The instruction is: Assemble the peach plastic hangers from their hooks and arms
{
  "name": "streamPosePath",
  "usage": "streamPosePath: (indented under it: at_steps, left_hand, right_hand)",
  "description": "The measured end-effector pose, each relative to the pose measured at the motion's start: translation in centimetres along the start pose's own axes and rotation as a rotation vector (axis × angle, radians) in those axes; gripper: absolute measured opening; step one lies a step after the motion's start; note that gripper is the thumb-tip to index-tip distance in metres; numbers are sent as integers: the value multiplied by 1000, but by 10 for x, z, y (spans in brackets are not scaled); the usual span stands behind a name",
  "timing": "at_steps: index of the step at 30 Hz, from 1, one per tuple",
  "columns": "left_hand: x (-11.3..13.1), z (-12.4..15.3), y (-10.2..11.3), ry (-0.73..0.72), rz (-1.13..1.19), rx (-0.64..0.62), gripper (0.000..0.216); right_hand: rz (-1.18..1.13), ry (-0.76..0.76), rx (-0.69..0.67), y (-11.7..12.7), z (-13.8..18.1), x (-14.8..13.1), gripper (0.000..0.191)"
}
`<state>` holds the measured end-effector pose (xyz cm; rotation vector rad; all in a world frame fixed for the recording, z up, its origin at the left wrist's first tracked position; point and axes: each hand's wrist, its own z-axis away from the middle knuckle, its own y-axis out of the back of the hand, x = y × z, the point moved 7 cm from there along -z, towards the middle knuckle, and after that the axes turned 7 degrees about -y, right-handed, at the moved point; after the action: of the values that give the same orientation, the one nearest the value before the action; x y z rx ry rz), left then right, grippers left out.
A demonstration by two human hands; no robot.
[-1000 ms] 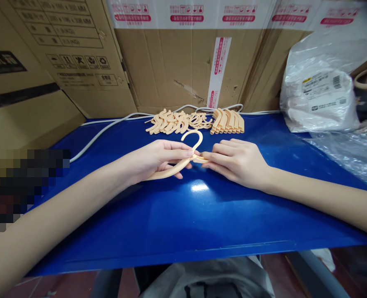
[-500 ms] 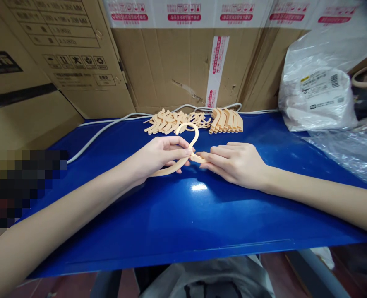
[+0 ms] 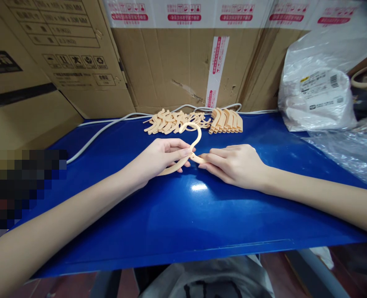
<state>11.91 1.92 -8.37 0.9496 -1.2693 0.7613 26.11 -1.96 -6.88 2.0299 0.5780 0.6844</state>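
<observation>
**One hanger (image 3: 198, 135) in two hands above blue table (image 3: 183, 223)**

Labels: the left carton (image 3: 84, 93) carries a printed grid in which "KG" and "MM" can be read, a boxed "合格证", and a row of five handling symbols. Its black panel (image 3: 3, 62) bears large Chinese characters, cut off at the left. The back carton (image 3: 171, 58) has white tape (image 3: 158, 22) across its top with five red bars of print, too small to read; one upright strip (image 3: 217, 70) matches it. The wrapped parcel (image 3: 313, 111), at right, shows a barcode label; the text is illegible.

Count: one hanger in hand; three groups behind it, namely a heap of curved pieces (image 3: 163, 122), a heap of hooks (image 3: 202, 120) and a row of broad arms (image 3: 226, 122). Overlap prevents counting pieces.

Hands: the left hand (image 3: 161, 156) pinches the hanger between thumb and fingers below its upright hook. The right hand (image 3: 237, 163) grips the hanger's short right arm, fingers bunched narrow, covering its end.
</observation>
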Motion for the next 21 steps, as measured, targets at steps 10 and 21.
streamPosePath:
  at_steps: [10,21]
  left_hand:
    - [-4,-2,-2,38,8,-2,10]
    - [-5,-1,-1,69,-4,14,10]
  right_hand:
    - [-99,-106,-132,-10,-1,8,57]
    - [-143,-131,-181,-13,-1,10,57]
